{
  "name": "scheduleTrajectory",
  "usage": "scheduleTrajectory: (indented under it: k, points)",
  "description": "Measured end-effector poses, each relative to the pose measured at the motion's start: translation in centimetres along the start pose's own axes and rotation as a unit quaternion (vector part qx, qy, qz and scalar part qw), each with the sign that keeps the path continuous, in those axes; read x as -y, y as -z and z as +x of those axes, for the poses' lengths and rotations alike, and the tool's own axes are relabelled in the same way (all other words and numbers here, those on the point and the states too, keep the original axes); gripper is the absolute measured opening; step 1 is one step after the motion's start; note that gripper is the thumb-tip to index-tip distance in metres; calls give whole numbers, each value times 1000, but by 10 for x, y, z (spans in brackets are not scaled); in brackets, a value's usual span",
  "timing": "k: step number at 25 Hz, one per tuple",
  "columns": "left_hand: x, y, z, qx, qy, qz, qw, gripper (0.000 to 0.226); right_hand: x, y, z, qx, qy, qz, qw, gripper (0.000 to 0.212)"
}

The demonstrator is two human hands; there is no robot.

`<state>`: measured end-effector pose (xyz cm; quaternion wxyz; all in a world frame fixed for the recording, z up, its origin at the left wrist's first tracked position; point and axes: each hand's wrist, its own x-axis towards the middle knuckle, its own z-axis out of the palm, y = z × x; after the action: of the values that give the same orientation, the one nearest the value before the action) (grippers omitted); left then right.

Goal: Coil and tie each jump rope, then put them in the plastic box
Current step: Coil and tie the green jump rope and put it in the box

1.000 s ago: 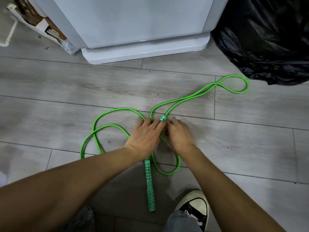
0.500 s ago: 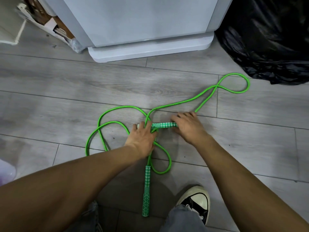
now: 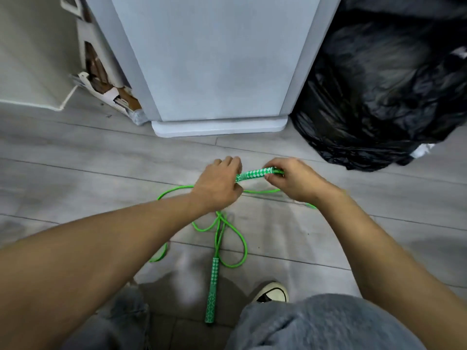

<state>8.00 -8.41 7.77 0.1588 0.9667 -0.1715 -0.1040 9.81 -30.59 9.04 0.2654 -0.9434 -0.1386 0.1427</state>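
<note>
Head view, nearest first: denim knees (image 3: 328, 324) and a shoe (image 3: 274, 294) border the grey floor (image 3: 75, 173). The first handle (image 3: 211, 291), green with a white pattern, lies flat on the floor beside the shoe. The green rope (image 3: 243, 248) loops loosely just beyond it. Farther out, the left hand (image 3: 217, 188) curls around one end of the second handle (image 3: 252, 174). The right hand (image 3: 295, 183) pinches the other end, where the rope exits. Behind stand a white cabinet (image 3: 214, 59) and, to its right, a black bag (image 3: 391, 97).
</note>
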Motion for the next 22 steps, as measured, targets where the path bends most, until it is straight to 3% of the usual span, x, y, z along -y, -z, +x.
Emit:
scheduleTrajectory:
  k: [3,7,10,12,15,19,22]
  points:
    - [-33,62,-10,-28,-39,-85,995,49,54,41,-14,-45,21,51,997,20]
    - [-51,132,-48,-78,-45,-220,971,21,125,99,-45,-134,56,138,980,22]
    - [-50,170,-78,-107,-73,-249,960,14,164,129,-62,-132,69,135,980,17]
    - [-45,195,-96,-159,-55,-257,952,12,186,141,-71,-144,72,124,979,14]
    - [-30,220,-115,-212,15,-348,913,11,208,146,-80,-151,59,180,970,19]
    - [-15,226,-132,-164,40,-459,872,23,235,136,-77,-202,58,248,946,19]
    - [-14,236,-135,-124,44,-523,842,13,252,124,-67,-256,69,223,938,19]
